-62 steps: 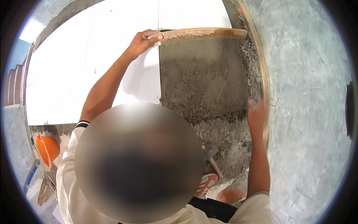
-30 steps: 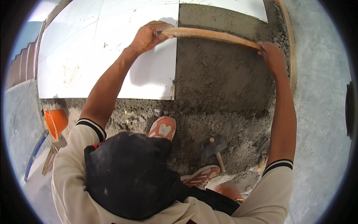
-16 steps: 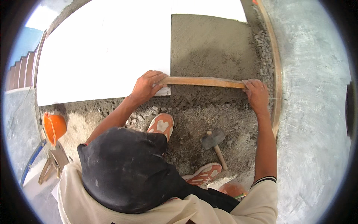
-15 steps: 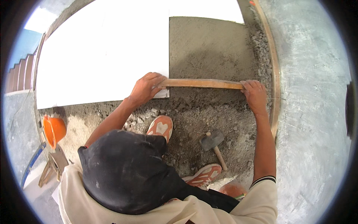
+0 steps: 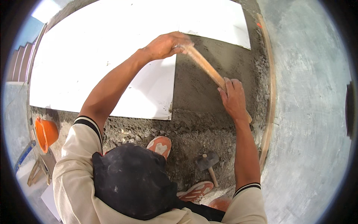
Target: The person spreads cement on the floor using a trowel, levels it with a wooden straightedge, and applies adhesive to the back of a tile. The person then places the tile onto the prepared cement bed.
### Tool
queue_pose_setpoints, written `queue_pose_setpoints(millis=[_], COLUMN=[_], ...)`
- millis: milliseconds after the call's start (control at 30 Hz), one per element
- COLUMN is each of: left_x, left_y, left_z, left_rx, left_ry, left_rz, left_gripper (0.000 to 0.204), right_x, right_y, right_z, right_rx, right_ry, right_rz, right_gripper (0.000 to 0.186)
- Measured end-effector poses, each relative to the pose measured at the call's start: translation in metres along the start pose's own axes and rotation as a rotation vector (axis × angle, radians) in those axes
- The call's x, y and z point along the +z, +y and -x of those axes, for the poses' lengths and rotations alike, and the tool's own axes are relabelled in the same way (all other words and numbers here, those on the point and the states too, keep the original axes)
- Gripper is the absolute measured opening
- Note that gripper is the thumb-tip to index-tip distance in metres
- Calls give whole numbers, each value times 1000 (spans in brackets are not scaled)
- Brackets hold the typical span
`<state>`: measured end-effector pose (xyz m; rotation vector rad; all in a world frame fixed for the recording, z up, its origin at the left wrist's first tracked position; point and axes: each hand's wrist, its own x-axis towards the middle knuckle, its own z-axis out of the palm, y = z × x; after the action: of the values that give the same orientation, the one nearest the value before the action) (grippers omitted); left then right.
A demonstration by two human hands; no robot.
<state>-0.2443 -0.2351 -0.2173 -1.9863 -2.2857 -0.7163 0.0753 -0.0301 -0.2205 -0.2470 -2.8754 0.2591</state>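
Observation:
My left hand (image 5: 169, 45) grips the far end of a wooden strip (image 5: 205, 65), its fingers wrapped round and slightly blurred. My right hand (image 5: 234, 98) clasps the same strip lower down, and the strip's near end sticks out below that palm. The strip slants from far left to near right over a bed of damp grey mortar (image 5: 201, 93). White slabs, likely tiles (image 5: 149, 91), lie left of the bed, with my left hand above their edge. Another white tile (image 5: 223, 22) borders the bed on its far side.
A rubber mallet (image 5: 207, 161) rests on the rubble near my shoes (image 5: 159, 146). An orange bucket (image 5: 46, 133) stands at the left. Along the right runs a long wooden batten (image 5: 269, 82) beside a smooth grey floor (image 5: 309, 112).
The strip has swung from lying crosswise near the bed's front to a slant. My left hand has moved farther away and to the right; my right hand has shifted left and slightly nearer.

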Motion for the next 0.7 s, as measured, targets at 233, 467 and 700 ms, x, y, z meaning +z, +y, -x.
queue_pose_setpoints(millis=[233, 467, 700], left_x=[-18, -12, -2], left_y=[-20, -22, -1], left_z=[64, 113, 107], left_rx=[-680, -856, -846], left_ry=[495, 459, 418], left_rz=[299, 390, 478], left_gripper=[47, 38, 39], right_x=[48, 70, 79], right_y=[-34, -72, -79], right_z=[-59, -77, -124], right_rx=[201, 295, 272], right_ry=[-22, -65, -61], right_rz=[10, 7, -7], right_gripper=[47, 46, 55])
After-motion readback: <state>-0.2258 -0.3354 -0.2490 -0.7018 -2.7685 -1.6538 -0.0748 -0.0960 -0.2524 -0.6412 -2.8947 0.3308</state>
